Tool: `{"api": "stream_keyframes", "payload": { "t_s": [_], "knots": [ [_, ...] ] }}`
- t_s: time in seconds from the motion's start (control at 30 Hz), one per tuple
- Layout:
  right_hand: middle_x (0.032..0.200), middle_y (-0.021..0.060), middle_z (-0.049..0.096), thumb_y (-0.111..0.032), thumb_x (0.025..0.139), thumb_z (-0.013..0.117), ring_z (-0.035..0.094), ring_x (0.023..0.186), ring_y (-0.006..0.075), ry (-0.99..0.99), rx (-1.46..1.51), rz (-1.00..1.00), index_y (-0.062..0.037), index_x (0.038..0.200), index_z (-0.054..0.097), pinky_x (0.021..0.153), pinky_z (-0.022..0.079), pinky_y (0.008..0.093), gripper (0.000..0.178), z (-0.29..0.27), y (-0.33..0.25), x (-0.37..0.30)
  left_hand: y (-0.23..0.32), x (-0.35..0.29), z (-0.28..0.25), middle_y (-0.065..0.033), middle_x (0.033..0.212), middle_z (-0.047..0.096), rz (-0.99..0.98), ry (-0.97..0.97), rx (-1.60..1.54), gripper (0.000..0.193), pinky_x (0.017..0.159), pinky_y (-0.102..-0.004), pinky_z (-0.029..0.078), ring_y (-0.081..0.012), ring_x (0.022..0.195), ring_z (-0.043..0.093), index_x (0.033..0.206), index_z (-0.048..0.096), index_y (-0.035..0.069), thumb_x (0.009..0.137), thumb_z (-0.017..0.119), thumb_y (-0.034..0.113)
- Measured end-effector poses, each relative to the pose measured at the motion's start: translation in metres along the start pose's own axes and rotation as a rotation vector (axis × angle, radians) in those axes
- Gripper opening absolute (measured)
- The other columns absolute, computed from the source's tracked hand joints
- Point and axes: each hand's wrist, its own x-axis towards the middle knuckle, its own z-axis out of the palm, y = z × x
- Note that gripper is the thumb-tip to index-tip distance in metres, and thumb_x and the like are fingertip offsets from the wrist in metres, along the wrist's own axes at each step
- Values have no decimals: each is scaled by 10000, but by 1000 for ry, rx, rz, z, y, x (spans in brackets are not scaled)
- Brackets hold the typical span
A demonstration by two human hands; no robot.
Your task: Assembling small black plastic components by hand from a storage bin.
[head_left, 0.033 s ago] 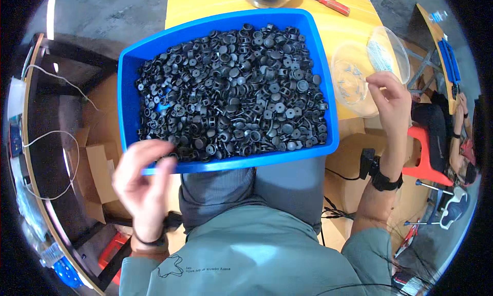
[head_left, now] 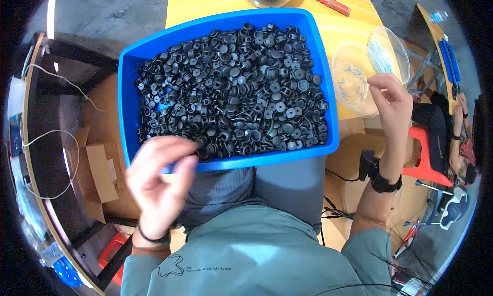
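Observation:
A blue plastic bin (head_left: 329,90), heaped with small round black plastic parts (head_left: 231,90), rests at the table's near edge above my lap. My left hand (head_left: 159,178) is over the bin's front left rim, smeared by motion. Its thumb and fingers curl toward each other, with a small dark part seemingly between the tips. To the right of the bin, my right hand (head_left: 393,98) is closed in a pinch beside a clear round dish (head_left: 335,85) with a few thin pale pieces. Whatever is in that pinch is too small to make out.
A second clear dish (head_left: 405,54) holds a pile of pale bluish sticks (head_left: 380,57). Behind the bin are a metal bowl (head_left: 269,2) and a red-handled screwdriver (head_left: 334,4) on the yellow table (head_left: 200,1). A red stool (head_left: 426,157) and another person's arm (head_left: 457,124) are at right.
My left hand has moved right along the bin's front rim, the dark bit at its fingertips moving along. My right hand has barely shifted, still pinched.

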Motion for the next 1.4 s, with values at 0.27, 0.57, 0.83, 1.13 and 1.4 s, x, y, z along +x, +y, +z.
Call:
{"api": "stream_keyframes", "payload": {
  "t_s": [0.27, 0.57, 0.83, 1.13, 1.4],
  "knots": [
    [805, 43, 600, 63, 733, 604, 553, 728, 102, 84, 166, 15, 8, 788, 622, 631, 424, 205, 80, -6, -26, -30, 20, 51, 77, -87, 823, 555, 313, -102, 320, 198, 720, -363, 430, -269, 801, 537, 810, 648, 31, 622, 712, 42],
    [827, 36, 626, 52, 724, 640, 579, 737, 95, 26, 725, 186, -1, 880, 638, 661, 453, 208, 165, 27, -80, -53, 28, 45, 71, -138, 909, 643, 234, -72, -28, 179, 762, -322, 479, -264, 837, 622, 809, 623, -5, 639, 656, -48],
    [793, 77, 648, 38, 722, 666, 607, 655, 119, -100, 776, -58, -18, 897, 647, 571, 482, 230, 185, 68, -118, -52, 28, 34, 57, -113, 789, 615, 251, -99, -217, 239, 641, -314, 470, -251, 704, 593, 835, 635, 6, 608, 681, -51],
    [762, 100, 639, 61, 674, 667, 603, 615, 206, -62, 638, -131, -22, 882, 637, 547, 470, 280, 226, 73, -124, -53, 17, 29, 56, -117, 782, 613, 254, -86, -282, 204, 640, -306, 463, -237, 701, 586, 834, 639, -10, 638, 696, 3],
    [749, 87, 626, 66, 648, 667, 582, 596, 245, 32, 397, -417, -49, 895, 635, 526, 448, 315, 274, 77, -124, -49, 13, 30, 68, -104, 729, 600, 162, -82, -353, 130, 594, -295, 460, -225, 642, 581, 793, 632, 5, 671, 598, -28]
  ]
}}
